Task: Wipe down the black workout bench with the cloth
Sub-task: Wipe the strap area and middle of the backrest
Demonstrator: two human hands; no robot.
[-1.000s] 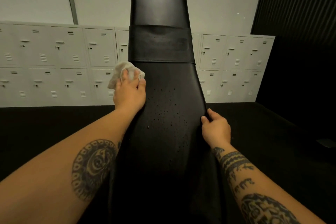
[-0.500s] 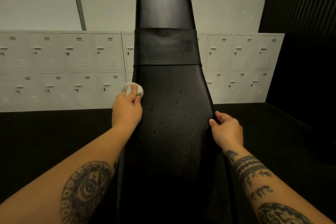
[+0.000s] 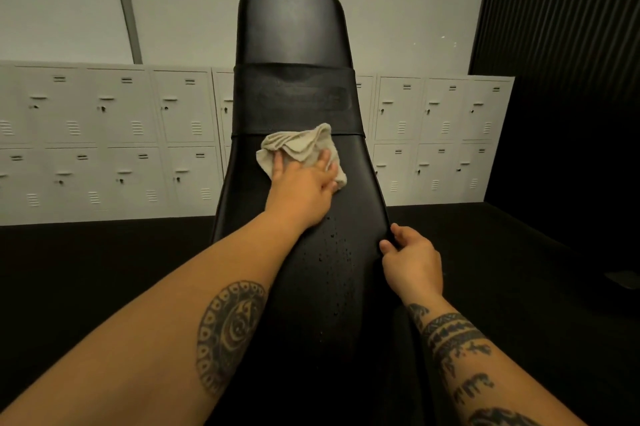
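Note:
The black workout bench [image 3: 294, 27] stands inclined in front of me, its padded back running up to a rounded top. A dark band crosses the pad partway up. My left hand [image 3: 304, 186] presses a crumpled beige cloth [image 3: 294, 145] flat on the pad just below that band, fingers spread over it. Water droplets dot the pad below the hand. My right hand [image 3: 412, 259] grips the bench's right edge lower down, thumb on top, fingers curled round the side.
Two rows of white lockers [image 3: 114, 135] line the wall behind the bench. The floor [image 3: 86, 270] is black. A dark slatted wall [image 3: 561, 10] stands on the right.
My left hand has moved from the pad's left edge up and to the right onto the middle, and the cloth has spread out under it. My right hand keeps its grip.

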